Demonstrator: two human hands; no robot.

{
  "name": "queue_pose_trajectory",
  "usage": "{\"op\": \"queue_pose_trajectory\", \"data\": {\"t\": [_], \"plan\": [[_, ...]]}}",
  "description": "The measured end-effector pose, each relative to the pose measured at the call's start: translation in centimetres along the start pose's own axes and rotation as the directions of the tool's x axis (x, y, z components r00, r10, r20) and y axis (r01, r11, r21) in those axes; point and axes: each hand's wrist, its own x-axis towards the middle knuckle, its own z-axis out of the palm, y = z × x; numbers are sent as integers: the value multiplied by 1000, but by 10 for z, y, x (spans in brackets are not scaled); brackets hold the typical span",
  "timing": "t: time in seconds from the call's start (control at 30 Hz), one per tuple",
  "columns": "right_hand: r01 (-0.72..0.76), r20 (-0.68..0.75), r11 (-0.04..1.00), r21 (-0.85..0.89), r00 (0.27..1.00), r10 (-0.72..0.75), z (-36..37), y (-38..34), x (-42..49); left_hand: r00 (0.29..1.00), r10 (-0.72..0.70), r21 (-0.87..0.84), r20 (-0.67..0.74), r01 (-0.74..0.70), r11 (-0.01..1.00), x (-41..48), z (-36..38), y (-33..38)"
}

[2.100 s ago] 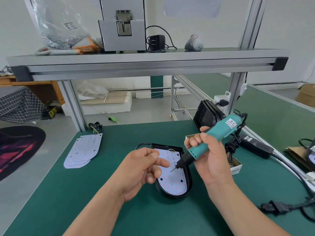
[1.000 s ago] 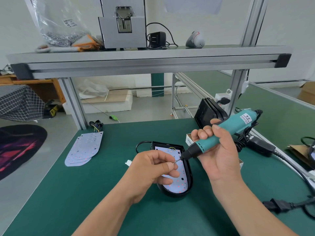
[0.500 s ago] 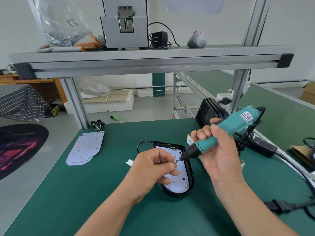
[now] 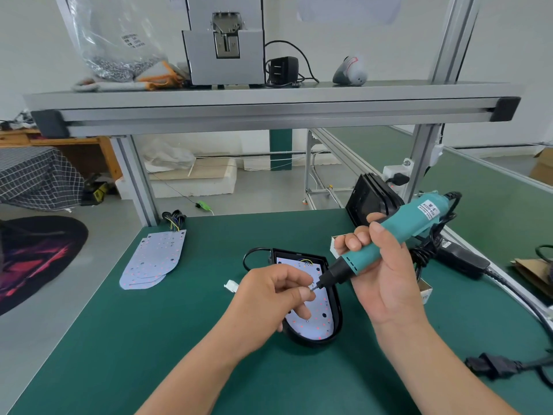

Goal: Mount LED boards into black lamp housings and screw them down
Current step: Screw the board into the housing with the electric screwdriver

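Observation:
A black lamp housing (image 4: 335, 333) lies on the green table with a white LED board (image 4: 320, 316) inside it. My right hand (image 4: 383, 277) grips a teal electric screwdriver (image 4: 398, 235), held tilted above the housing with its bit pointing down-left. My left hand (image 4: 269, 298) pinches a small screw (image 4: 312, 289) between thumb and forefinger, right at the bit's tip. The left hand hides part of the board.
A stack of spare LED boards (image 4: 152, 259) with a wire bundle lies at the left. Empty black housings (image 4: 371, 199) lean at the back right, beside a small white box (image 4: 425, 290). A power adapter (image 4: 460, 260) and cables run along the right edge.
The screwdriver has been lifted off the board and my left hand has brought a screw up to its bit. In the last half second little has moved.

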Motion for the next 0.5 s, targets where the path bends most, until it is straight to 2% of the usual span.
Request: {"op": "queue_pose_trajectory", "data": {"t": [0.2,0.37,0.43,0.5], "plan": [[-2,-80,999,46,997,5,-6,4,3,1000,7,-14,7,-7,1000,1,0,-1],[-1,-87,997,77,996,8,-7,5,2,999,34,-36,3,-34,999,3,-1,-4],[0,-89,997,79,996,7,-6,5,2,999,40,-60,-33,-42,997,5,-3,-5],[0,-93,997,83,996,8,-6,4,3,991,20,-95,-129,-32,995,8,-5,-7]]}}
